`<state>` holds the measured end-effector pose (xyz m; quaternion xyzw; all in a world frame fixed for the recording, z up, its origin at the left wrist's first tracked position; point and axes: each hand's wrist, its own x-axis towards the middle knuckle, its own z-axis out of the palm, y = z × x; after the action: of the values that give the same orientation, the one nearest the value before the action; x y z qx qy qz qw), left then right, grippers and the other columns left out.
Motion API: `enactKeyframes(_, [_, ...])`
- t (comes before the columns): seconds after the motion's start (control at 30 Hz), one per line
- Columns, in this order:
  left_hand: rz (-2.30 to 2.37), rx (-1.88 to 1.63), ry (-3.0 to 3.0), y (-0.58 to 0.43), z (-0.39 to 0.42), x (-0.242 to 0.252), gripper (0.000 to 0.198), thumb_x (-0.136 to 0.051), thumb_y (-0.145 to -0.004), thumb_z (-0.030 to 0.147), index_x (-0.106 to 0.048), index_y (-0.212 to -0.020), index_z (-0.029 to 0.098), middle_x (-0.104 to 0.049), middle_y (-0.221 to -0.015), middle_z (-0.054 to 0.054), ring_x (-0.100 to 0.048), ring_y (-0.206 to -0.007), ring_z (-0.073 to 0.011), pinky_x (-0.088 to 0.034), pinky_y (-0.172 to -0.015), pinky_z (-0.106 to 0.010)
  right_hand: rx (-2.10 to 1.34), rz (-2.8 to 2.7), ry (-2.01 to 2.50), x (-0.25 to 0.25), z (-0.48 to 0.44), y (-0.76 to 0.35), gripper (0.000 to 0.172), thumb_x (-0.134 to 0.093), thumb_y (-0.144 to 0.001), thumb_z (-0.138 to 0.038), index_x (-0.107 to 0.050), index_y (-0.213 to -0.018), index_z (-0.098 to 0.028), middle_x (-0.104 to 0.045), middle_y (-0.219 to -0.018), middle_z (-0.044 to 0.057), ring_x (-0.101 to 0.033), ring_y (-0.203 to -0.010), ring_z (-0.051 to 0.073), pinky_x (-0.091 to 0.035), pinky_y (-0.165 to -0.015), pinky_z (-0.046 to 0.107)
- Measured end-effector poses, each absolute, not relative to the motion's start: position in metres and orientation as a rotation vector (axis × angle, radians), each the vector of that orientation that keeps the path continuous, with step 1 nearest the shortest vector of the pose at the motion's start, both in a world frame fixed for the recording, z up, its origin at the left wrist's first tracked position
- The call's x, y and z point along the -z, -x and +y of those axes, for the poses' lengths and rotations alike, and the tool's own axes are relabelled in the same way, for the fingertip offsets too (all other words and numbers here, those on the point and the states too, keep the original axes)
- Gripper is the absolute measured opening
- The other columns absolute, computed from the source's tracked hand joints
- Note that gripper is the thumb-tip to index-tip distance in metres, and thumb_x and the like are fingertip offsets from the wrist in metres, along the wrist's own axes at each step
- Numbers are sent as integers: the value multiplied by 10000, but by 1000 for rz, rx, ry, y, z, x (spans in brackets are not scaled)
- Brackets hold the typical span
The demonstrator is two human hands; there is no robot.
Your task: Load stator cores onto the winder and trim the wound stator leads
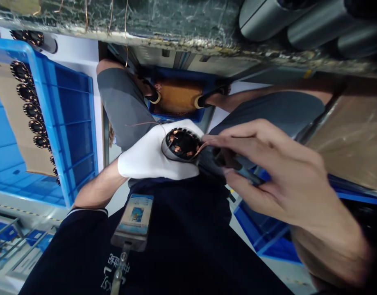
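My left hand (pixel 150 155), in a white glove, is wrapped round a motor stator (pixel 182 143) in front of my lap. The stator is a grey cylinder with a black toothed rim and copper windings inside; its open end faces up. A thin copper wire (pixel 142 123) sticks out to its left. On the right side a copper lead (pixel 201 148) runs up to the fingertips of my bare right hand (pixel 274 172). A dark, blurred object (pixel 228 159) shows between that hand's thumb and fingers; I cannot make out its kind.
At the left stands a blue crate (pixel 79 123) with several stators (pixel 31 110) on cardboard. Grey cylinders (pixel 265 18) lie on the worn bench (pixel 176 24) ahead, and loose wires hang over its edge. Between my feet is a blue bin (pixel 179 96); another blue crate (pixel 268 241) stands right.
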<state>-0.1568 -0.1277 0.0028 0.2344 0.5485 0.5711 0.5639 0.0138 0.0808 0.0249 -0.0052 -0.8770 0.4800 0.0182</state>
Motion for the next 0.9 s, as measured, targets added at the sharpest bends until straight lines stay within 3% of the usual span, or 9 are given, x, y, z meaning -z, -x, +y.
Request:
enactKeyframes(0.1, [1383, -1327, -649, 157, -128, -3, 323, -899, -817, 140, -742, -1095, 183, -780, -1063, -31, -801, -981, -203, -673, -902, -300, -1357, -2871, -62, -31, 93, -20, 705, -606, -1061, -177, -567, -1735, -382, -696, -1377, 86, -745, -1124, 263, -654, -870, 401])
enactKeyframes(0.23, [1422, -1320, -770, 155, -126, 4, 309, -882, -836, 145, -748, -1113, 167, -797, -1107, -58, -788, -1019, -211, -641, -920, -306, -1150, -2999, -258, -33, 99, -22, 722, -576, -1115, -212, -442, -1807, -364, -710, -1331, 88, -736, -1164, 301, -624, -1001, 475])
enactKeyframes(0.3, [1410, -1308, -764, 154, -127, 8, 306, -874, -835, 148, -741, -1110, 173, -799, -1116, -60, -785, -1036, -212, -625, -902, -296, -1044, -3054, -254, -34, 100, -23, 699, -561, -1127, -208, -449, -1799, -365, -731, -1192, 53, -738, -1034, 261, -611, -918, 416])
enactKeyframes(0.4, [1410, -1289, -729, 152, -127, 11, 270, -856, -847, 161, -713, -1075, 181, -767, -1049, -34, -752, -965, -179, -594, -839, -276, -968, -3073, -254, -35, 100, -24, 616, -565, -1132, -222, -541, -1738, -329, -696, -949, 2, -657, -758, 189, -518, -667, 350])
enactKeyframes(0.47, [1453, -1272, -724, 150, -126, 10, 237, -843, -843, 173, -678, -1013, 188, -724, -976, -10, -704, -883, -155, -569, -785, -271, -1008, -3072, -253, -34, 101, -23, 589, -557, -1130, -220, -571, -1714, -301, -662, -907, -4, -601, -679, 168, -453, -595, 353])
enactKeyframes(0.63, [1656, -1209, -737, 145, -119, 4, 289, -844, -798, 194, -601, -953, 219, -695, -890, 21, -624, -783, -141, -524, -721, -290, -1112, -3050, -193, -28, 99, -19, 639, -541, -1094, -191, -570, -1721, -313, -650, -1087, 57, -625, -796, 201, -459, -658, 361])
enactKeyframes(0.77, [1716, -1152, -824, 141, -114, -1, 273, -841, -827, 229, -620, -987, 224, -743, -905, 13, -685, -796, -162, -556, -762, -321, -1064, -3069, -200, -27, 97, -17, 659, -511, -1098, -216, -535, -1750, -315, -637, -1118, 88, -644, -913, 273, -467, -727, 401])
enactKeyframes(0.9, [1834, -1056, -875, 137, -112, -4, 292, -868, -833, 284, -626, -988, 233, -751, -872, 19, -730, -791, -190, -568, -755, -337, -985, -3089, -192, -29, 96, -20, 653, -518, -1106, -233, -526, -1753, -322, -647, -1104, 84, -641, -898, 278, -464, -721, 407])
